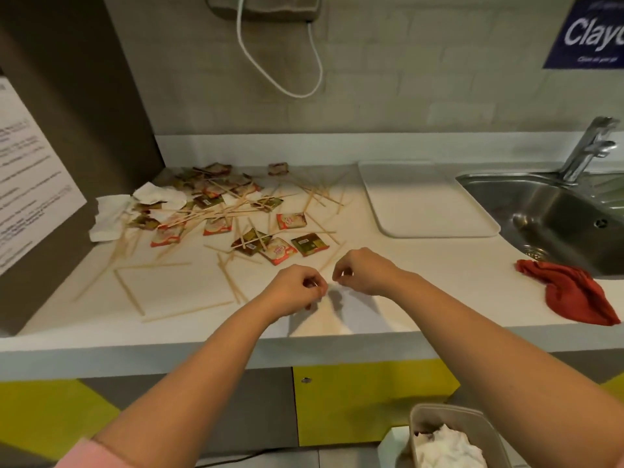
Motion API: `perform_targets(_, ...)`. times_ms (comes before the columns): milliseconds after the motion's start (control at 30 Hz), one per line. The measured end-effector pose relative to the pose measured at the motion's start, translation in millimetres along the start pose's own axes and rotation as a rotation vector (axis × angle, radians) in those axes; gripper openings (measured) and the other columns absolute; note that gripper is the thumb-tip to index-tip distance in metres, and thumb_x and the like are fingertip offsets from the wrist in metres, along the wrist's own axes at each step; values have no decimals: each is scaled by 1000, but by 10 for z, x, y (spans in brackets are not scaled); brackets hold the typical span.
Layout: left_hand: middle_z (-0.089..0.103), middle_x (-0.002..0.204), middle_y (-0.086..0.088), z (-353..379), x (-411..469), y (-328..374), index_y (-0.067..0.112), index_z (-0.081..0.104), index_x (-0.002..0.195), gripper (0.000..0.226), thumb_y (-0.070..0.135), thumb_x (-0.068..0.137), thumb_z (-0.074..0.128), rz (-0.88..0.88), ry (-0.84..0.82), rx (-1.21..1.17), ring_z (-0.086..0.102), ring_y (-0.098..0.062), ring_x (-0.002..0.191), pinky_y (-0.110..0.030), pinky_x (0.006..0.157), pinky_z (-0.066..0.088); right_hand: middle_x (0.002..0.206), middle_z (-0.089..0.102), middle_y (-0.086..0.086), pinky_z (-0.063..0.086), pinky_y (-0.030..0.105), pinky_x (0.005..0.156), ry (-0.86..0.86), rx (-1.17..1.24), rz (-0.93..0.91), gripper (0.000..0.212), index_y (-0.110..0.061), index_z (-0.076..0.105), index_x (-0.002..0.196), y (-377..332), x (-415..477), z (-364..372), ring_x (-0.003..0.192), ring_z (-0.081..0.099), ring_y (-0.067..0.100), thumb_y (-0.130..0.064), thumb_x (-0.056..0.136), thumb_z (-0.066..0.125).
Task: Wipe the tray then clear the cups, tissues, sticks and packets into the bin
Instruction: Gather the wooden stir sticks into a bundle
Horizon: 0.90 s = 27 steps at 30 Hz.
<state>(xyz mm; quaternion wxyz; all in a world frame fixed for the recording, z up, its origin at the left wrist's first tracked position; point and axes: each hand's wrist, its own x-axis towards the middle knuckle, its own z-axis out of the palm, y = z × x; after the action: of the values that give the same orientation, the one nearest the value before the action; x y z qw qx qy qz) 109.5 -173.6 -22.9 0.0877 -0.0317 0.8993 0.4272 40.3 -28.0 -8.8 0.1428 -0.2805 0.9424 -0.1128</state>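
Wooden sticks [189, 310] and coffee packets [310, 244] lie scattered over the left half of the white counter. Crumpled tissues [108, 216] sit at its far left. The white tray [429, 201] rests bare beside the sink. My left hand [297, 292] and my right hand [363, 271] hover close together over the counter's front middle. Both have curled fingers and appear to pinch the ends of one thin stick [331, 282], which is faint between them. The bin [435, 413] stands on the floor at the lower right with white tissue inside. No cups are in view.
A red cloth [570, 295] lies crumpled on the counter's right front, next to the steel sink [547, 211] and tap [587, 146]. A dark panel with a paper notice [30, 177] walls off the left end. A white cable [280, 72] hangs on the back wall.
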Motion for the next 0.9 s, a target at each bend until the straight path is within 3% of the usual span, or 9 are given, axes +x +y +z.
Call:
perform_targets(133,64,83,-7,-210,78,-174,7,67,95,13,8,89,56,-24,73,-36,53,-8,58,-14,54,44,125,55,4,43,30,82,88,-45,14,34,-25,57,127,-35,306,105,112,53,23,-17,95,47)
perform_targets(233,64,85,-10,-378,124,-305,8,67,95,12,7,90,56,-52,95,-37,54,-10,58,-16,55,45,119,53,5,42,31,79,95,-83,-19,37,-31,50,133,-43,407,148,110,52,25,-23,98,41)
perform_targets(333,65,87,-8,-564,152,-418,11,67,94,11,7,90,57,-67,117,-16,53,-10,57,-18,58,46,102,51,2,37,26,74,79,-102,-17,26,-23,66,114,-33,525,145,106,54,26,-23,93,51)
perform_targets(433,64,88,-4,-756,163,-521,8,69,97,14,7,90,57,-66,147,26,53,-7,60,-17,59,45,106,61,8,40,26,74,89,-120,-45,21,-11,72,101,-45,632,115,101,57,26,-23,89,58)
perform_targets(600,59,100,3,-969,182,-674,13,69,103,19,9,91,55,-59,179,261,54,-11,90,-19,77,40,114,53,9,40,31,77,-3,-246,-103,20,-11,63,98,-82,649,127,107,51,27,-9,92,45)
perform_targets(733,55,113,0,-1065,179,-783,18,68,109,23,12,90,57,-17,82,426,51,-14,99,-23,86,42,120,49,10,37,29,78,-60,-332,-106,17,-21,42,89,-147,648,123,111,43,26,-6,95,36)
perform_targets(900,47,113,1,-1090,177,-965,23,69,109,24,15,87,63,-19,14,651,45,-17,110,-29,87,43,126,49,11,37,33,86,-53,-321,-101,27,-11,53,114,-263,653,162,114,45,27,-22,102,33)
